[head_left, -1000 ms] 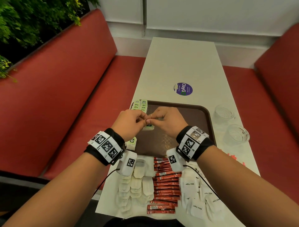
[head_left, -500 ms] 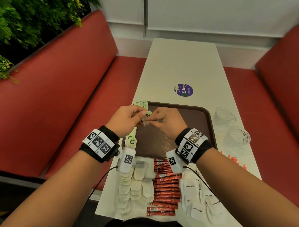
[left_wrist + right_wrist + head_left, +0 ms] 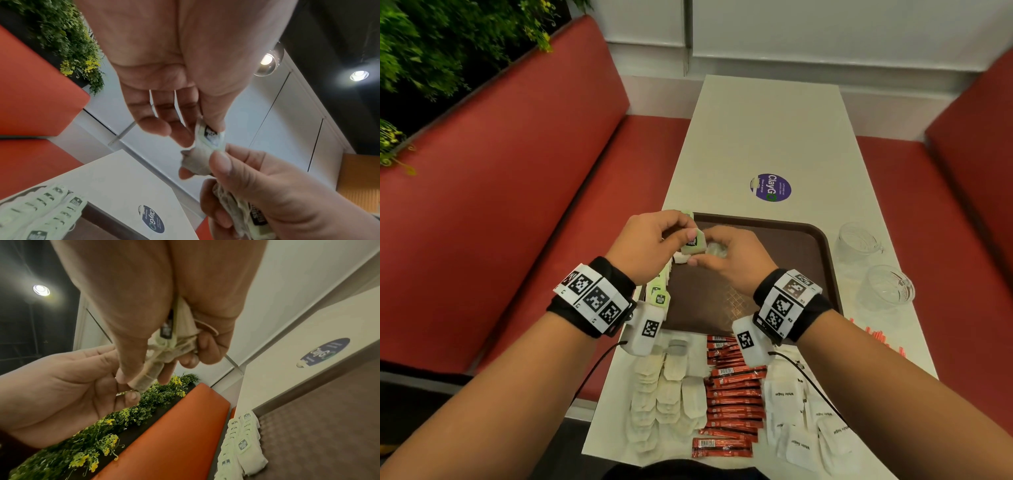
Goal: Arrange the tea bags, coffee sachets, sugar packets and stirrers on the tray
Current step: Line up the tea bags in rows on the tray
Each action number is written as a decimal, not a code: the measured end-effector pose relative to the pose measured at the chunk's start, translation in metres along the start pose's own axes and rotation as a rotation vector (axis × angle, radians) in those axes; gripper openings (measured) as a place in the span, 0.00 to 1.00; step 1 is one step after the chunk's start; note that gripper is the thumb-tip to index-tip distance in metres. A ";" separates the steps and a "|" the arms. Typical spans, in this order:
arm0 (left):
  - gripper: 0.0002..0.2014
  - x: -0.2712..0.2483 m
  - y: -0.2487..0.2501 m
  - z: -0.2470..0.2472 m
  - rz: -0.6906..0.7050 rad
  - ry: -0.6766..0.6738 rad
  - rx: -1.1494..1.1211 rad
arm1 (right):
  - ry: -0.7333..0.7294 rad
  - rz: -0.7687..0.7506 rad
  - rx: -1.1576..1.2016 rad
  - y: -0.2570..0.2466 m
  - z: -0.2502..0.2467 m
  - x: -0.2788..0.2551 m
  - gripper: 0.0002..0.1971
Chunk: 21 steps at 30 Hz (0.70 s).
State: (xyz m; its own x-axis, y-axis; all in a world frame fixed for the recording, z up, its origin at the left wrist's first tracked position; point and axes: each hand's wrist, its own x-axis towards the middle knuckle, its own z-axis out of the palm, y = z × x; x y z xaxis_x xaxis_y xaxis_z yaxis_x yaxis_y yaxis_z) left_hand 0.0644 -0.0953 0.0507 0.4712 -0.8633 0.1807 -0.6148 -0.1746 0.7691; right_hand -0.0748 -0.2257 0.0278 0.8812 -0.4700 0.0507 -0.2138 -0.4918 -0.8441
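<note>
Over the far left part of the brown tray [image 3: 792, 246] my two hands meet. My left hand [image 3: 685, 237] pinches one green-tagged tea bag [image 3: 693, 242] between thumb and fingers, also seen in the left wrist view as the tea bag [image 3: 206, 138]. My right hand [image 3: 700, 255] grips a small bunch of tea bags [image 3: 174, 339] in its curled fingers and touches the same bag. A row of green-tagged tea bags [image 3: 659, 293] lies along the tray's left edge.
On the near table lie plain tea bags [image 3: 664, 394], red coffee sachets [image 3: 732, 401], white sugar packets [image 3: 801, 431] and red stirrers [image 3: 876, 339]. Two glass cups [image 3: 858, 241] stand right of the tray. Red benches flank the table; a purple sticker [image 3: 770, 187] lies beyond the tray.
Both hands have lifted a little from the tray's left edge. The left hand's pinch now holds a green-tagged bag up against the right hand's bunch.
</note>
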 end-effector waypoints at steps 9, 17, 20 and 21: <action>0.03 0.005 -0.008 -0.001 0.031 -0.078 0.096 | -0.010 0.024 -0.030 0.008 0.010 0.003 0.09; 0.04 0.036 -0.040 -0.003 -0.074 -0.029 0.282 | -0.016 0.220 -0.068 0.030 0.011 0.005 0.19; 0.04 0.053 -0.065 0.008 -0.180 -0.173 0.376 | -0.060 0.292 -0.086 0.040 0.009 0.003 0.21; 0.05 0.057 -0.073 0.014 -0.209 -0.246 0.418 | -0.082 0.305 -0.107 0.043 0.009 0.001 0.22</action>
State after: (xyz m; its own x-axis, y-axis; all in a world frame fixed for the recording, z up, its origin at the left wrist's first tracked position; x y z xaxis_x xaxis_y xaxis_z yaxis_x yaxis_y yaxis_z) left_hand 0.1274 -0.1379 -0.0037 0.4797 -0.8664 -0.1383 -0.7469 -0.4860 0.4539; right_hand -0.0794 -0.2410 -0.0132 0.7997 -0.5493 -0.2425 -0.5122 -0.4134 -0.7528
